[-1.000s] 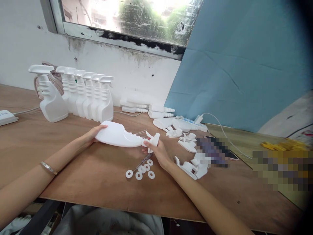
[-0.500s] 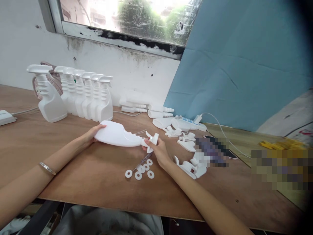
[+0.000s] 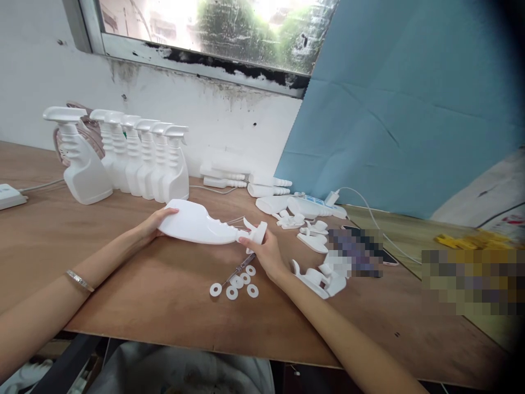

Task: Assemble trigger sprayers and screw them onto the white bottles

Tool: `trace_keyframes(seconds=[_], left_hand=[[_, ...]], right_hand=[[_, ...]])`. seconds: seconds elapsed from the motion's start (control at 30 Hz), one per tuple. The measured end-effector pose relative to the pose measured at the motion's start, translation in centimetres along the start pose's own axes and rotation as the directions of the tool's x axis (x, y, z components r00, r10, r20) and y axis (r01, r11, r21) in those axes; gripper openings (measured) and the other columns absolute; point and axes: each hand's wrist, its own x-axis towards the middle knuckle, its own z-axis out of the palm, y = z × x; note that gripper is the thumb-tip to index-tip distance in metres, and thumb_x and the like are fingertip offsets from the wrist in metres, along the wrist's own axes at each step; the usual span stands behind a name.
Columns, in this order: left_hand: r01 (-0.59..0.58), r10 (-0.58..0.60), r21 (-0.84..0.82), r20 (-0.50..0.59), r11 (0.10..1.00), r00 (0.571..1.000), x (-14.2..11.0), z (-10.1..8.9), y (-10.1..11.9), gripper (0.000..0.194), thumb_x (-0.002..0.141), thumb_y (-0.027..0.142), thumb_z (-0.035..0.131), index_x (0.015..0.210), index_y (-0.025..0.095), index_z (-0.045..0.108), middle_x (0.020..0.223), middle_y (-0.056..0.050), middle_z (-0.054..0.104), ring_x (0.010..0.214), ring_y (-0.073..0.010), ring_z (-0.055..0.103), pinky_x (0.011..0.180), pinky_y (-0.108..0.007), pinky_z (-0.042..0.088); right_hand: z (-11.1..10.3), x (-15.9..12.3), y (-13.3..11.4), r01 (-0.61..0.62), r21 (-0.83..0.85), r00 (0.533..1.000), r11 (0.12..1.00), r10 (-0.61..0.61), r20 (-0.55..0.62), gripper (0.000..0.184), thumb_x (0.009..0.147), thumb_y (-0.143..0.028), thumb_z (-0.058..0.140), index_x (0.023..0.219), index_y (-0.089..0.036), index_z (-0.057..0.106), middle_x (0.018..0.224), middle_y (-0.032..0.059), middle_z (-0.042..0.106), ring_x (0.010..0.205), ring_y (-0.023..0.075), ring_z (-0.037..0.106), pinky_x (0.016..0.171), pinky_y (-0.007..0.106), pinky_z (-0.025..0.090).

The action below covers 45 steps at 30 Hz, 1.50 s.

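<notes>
No text, label, brand or number can be read.

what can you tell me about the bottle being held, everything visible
The bottle is glossy white, plastic by its look, with a broad body and a ridged, tapering neck. It is tipped on its side over the table, its base end in the left hand; the right hand holds the spray head at its neck end.

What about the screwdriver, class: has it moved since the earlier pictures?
No: judged against the table's front edge, the screwdriver shows no shift any way; only the whole view drifts slightly.
</notes>
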Motion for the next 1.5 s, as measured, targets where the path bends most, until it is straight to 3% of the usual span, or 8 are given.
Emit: trace_keyframes(seconds=[0.17,0.47,0.57,0.7,0.9,1.07,1.23,1.5], left_hand=[[-0.074,0.079,-0.055,0.094,0.996,0.992,0.1,-0.3,-0.3,0.046,0.069,0.027,0.062,0.113,0.016,0.051,0.093,-0.01,0.064,0.076,-0.0229,0.063,0.059,-0.026,0.054],[-0.259,0.246,0.038,0.201,0.965,0.948,-0.1,-0.5,0.1,0.049,0.066,0.03,0.066,0.111,0.019,0.051,0.101,-0.008,0.06,0.086,-0.0211,0.059,0.068,-0.024,0.051],[-0.418,0.379,0.193,0.212,0.887,0.901,0.1,-0.8,0.0,0.053,0.066,0.031,0.066,0.115,0.02,0.05,0.109,-0.005,0.056,0.1,-0.0197,0.052,0.082,-0.022,0.045],[-0.516,0.55,0.467,0.074,0.718,0.832,0.4,-1.2,-0.2,0.057,0.066,0.032,0.066,0.119,0.022,0.048,0.103,-0.004,0.054,0.091,-0.0176,0.055,0.08,-0.024,0.044],[-0.511,0.46,0.276,0.231,0.814,0.857,-0.4,-1.0,0.7,0.07,0.068,0.039,0.064,0.128,0.021,0.035,0.087,-0.003,0.058,0.081,-0.017,0.057,0.076,-0.026,0.046],[-0.445,0.463,-0.13,0.186,0.886,0.867,-0.1,-1.2,1.1,0.035,0.079,0.047,0.047,0.096,0.017,0.054,0.098,-0.003,0.054,0.089,-0.0159,0.053,0.076,-0.023,0.047],[-0.388,0.397,-0.136,0.044,0.911,0.917,0.5,-1.4,0.9,0.028,0.075,0.025,0.057,0.101,0.015,0.05,0.092,-0.002,0.056,0.079,-0.0124,0.053,0.061,-0.015,0.046],[-0.254,0.281,-0.133,0.25,0.958,0.927,-0.1,-1.8,1.3,0.044,0.067,0.02,0.061,0.109,0.013,0.051,0.101,-0.007,0.059,0.092,-0.0193,0.054,0.067,-0.018,0.047]], right_hand=[[0.2,-0.2,-0.5,-0.125,0.104,0.991,0.987,0.12,0.055,0.038,0.065,-0.041,0.063,0.089,-0.014,0.051,0.072,0.003,0.063,0.047,0.0134,0.059,0.041,0.022,0.044],[0.0,0.5,0.3,-0.211,0.254,0.977,0.944,0.21,0.034,0.034,0.067,-0.037,0.064,0.089,-0.015,0.051,0.07,0.0028,0.064,0.05,0.014,0.061,0.046,0.025,0.052],[-0.1,0.7,0.5,-0.225,0.301,0.973,0.927,0.228,0.027,0.035,0.065,-0.035,0.067,0.089,-0.015,0.051,0.073,0.0026,0.064,0.055,0.0138,0.062,0.052,0.026,0.053],[0.0,0.7,0.6,-0.23,0.343,0.97,0.911,0.241,0.01,0.036,0.061,-0.033,0.069,0.088,-0.015,0.052,0.079,0.0024,0.063,0.056,0.0126,0.061,0.054,0.026,0.053],[-0.1,0.7,0.6,-0.188,0.397,0.979,0.898,0.202,0.008,0.037,0.059,-0.031,0.07,0.087,-0.016,0.051,0.082,0.0016,0.061,0.058,0.012,0.06,0.058,0.027,0.053],[0.1,0.6,0.9,-0.15,0.402,0.987,0.903,0.161,0.006,0.041,0.055,-0.025,0.074,0.088,-0.016,0.05,0.08,-0.0009,0.059,0.067,0.0126,0.059,0.066,0.028,0.052],[0.7,0.1,0.8,-0.123,0.383,0.992,0.915,0.108,0.059,0.041,0.054,-0.025,0.074,0.086,-0.016,0.051,0.08,-0.0006,0.059,0.07,0.0144,0.059,0.067,0.031,0.052],[0.3,0.3,0.6,-0.184,0.436,0.982,0.881,0.181,0.047,0.037,0.057,-0.027,0.073,0.086,-0.014,0.055,0.078,0.0015,0.063,0.063,0.0134,0.062,0.061,0.026,0.053]])
